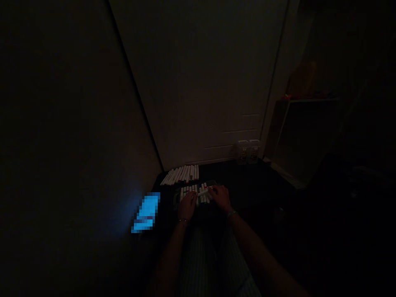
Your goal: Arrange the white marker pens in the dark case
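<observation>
The scene is very dark. My left hand [187, 205] and my right hand [220, 196] are together over a dark case [177, 197] holding a row of white markers [194, 191]. Both hands grip one white marker [203, 192] that lies crosswise above the row, fingers curled on it. Just beyond the case, a second row of white markers [181, 174] lies on the dark floor.
A glowing blue screen [146, 213] lies on the floor to the left of my hands. Two small pale containers [248, 151] stand by a closed door [204, 82]. A low white shelf [306, 136] is at the right. My legs extend below.
</observation>
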Demonstrator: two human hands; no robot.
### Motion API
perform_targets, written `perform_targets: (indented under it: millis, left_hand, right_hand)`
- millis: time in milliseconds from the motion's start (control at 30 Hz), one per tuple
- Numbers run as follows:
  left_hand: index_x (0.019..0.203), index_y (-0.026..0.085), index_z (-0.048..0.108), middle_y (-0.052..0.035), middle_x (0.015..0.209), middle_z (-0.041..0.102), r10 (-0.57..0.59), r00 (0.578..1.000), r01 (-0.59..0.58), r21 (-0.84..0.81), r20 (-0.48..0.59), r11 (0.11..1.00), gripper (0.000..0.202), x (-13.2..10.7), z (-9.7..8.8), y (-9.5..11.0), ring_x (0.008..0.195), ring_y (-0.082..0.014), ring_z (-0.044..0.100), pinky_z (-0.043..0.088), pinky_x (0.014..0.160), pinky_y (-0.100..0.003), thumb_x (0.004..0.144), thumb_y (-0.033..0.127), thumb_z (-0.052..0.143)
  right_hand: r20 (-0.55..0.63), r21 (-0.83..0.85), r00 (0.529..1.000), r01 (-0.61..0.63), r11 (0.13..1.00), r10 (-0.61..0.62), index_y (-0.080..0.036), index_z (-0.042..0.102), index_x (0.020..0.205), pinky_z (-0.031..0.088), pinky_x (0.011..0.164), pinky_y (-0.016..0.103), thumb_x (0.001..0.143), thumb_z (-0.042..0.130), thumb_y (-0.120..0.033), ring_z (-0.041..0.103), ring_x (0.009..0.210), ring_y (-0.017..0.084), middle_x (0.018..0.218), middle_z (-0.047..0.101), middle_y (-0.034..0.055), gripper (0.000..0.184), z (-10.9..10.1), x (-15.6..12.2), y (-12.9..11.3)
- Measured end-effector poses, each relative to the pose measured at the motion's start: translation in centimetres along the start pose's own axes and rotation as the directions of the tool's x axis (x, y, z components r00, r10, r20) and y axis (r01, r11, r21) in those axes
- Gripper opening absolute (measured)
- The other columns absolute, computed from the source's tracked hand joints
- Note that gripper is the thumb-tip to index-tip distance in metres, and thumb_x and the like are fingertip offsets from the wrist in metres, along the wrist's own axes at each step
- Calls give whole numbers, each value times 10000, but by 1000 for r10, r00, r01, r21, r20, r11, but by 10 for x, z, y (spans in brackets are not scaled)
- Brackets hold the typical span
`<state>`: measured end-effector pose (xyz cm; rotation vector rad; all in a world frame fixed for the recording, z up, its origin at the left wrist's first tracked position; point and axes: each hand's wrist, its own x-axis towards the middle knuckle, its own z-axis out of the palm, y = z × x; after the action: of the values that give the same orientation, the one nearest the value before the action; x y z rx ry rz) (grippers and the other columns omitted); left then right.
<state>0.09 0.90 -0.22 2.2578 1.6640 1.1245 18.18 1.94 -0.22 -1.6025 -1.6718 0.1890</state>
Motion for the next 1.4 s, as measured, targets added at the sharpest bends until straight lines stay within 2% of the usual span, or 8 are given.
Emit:
perform_targets:
  millis: [233,600,867,1033,1233,1400]
  left_hand:
    - [994,216,558,-42,1047,593,-16,1000,16,-8,5,1000,317,1,-1,2,981,-164,543,418,839,-288,869,372,312]
    - [1020,241,520,-17,969,622,-112,993,114,-34,47,993,289,-1,-4,8,822,-152,592,430,681,-247,807,421,442]
    - [964,232,542,-17,995,605,-35,999,36,-37,24,999,244,0,-8,9,902,-154,565,429,772,-273,837,371,387]
    - [958,229,545,-26,1007,596,-11,999,13,-55,31,998,254,0,-10,10,927,-165,553,431,789,-288,850,361,357]
    - [942,225,552,-30,968,603,-49,999,49,-46,11,998,262,0,-8,10,908,-170,560,432,787,-293,856,362,346]
    - [921,223,559,-27,968,605,-3,1000,3,-45,-7,999,264,1,-6,8,914,-164,559,430,796,-289,856,361,344]
  right_hand:
    - [-7,45,999,34,998,-33,-261,629,907,281,837,275,839,373,-520,489,905,160,877,618,20,370,0,-1,1]
    - [-47,25,999,-21,999,22,-221,645,862,298,781,242,841,344,-538,516,855,152,823,625,32,438,5,1,3]
    - [-1,10,998,-57,998,57,-208,669,772,305,747,239,844,321,-544,523,826,152,776,626,38,489,-3,1,-2]
    - [5,21,999,-45,999,45,-224,664,835,306,783,250,854,303,-533,517,858,156,814,629,36,475,-6,-1,-5]
    - [20,14,999,-30,999,30,-227,644,869,288,813,248,848,345,-518,507,883,152,844,627,30,418,-6,0,-5]
    - [21,37,1000,-8,999,7,-263,613,956,278,830,266,846,366,-505,495,894,153,890,614,13,362,-6,-1,-5]
